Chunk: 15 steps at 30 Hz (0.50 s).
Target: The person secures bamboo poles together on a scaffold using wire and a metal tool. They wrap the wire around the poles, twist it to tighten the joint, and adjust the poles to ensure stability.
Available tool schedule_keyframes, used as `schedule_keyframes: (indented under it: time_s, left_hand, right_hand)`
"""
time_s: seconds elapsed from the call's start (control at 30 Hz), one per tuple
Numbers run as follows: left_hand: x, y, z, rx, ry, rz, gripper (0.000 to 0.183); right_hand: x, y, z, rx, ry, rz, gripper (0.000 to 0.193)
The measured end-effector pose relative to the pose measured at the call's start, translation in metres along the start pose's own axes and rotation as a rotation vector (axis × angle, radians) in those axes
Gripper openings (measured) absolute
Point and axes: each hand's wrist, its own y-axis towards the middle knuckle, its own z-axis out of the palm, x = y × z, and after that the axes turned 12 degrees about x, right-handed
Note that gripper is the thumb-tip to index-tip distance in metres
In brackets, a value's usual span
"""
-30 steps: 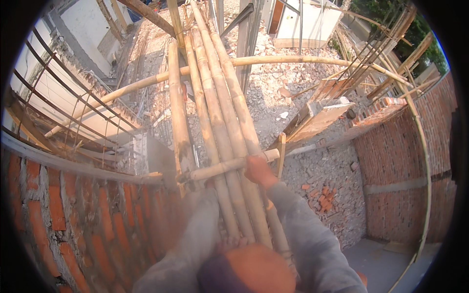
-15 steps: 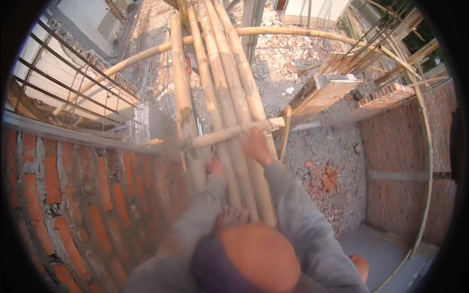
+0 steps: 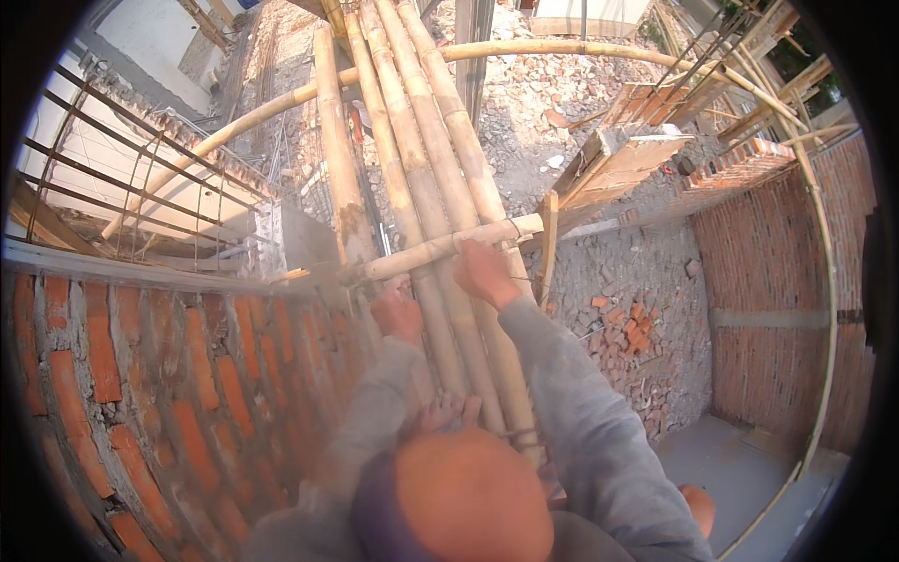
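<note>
A bamboo crosspiece (image 3: 417,257) lies over long bamboo poles (image 3: 426,192). At its near side, the right hand (image 3: 482,272) curls against it, the left hand (image 3: 397,309) sits apart; their grips cannot be told.

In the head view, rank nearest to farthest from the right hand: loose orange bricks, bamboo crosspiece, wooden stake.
1. Bamboo crosspiece, touching the right hand.
2. Wooden stake, to its right.
3. Loose orange bricks, on the ground below.
</note>
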Motion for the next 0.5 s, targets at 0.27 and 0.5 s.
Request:
schedule_keyframes:
  time_s: [0.27, 0.5]
  left_hand:
    - [-0.025, 0.040, -0.025, -0.013, -0.118, 0.023, 0.021]
    - [-0.050, 0.047, -0.006, 0.127, 0.062, 0.054, 0.020]
  right_hand:
    - [0.032, 0.021, 0.022, -0.231, 0.116, -0.049, 0.015]
    - [0.044, -0.026, 0.051, -0.280, 0.201, 0.057, 0.021]
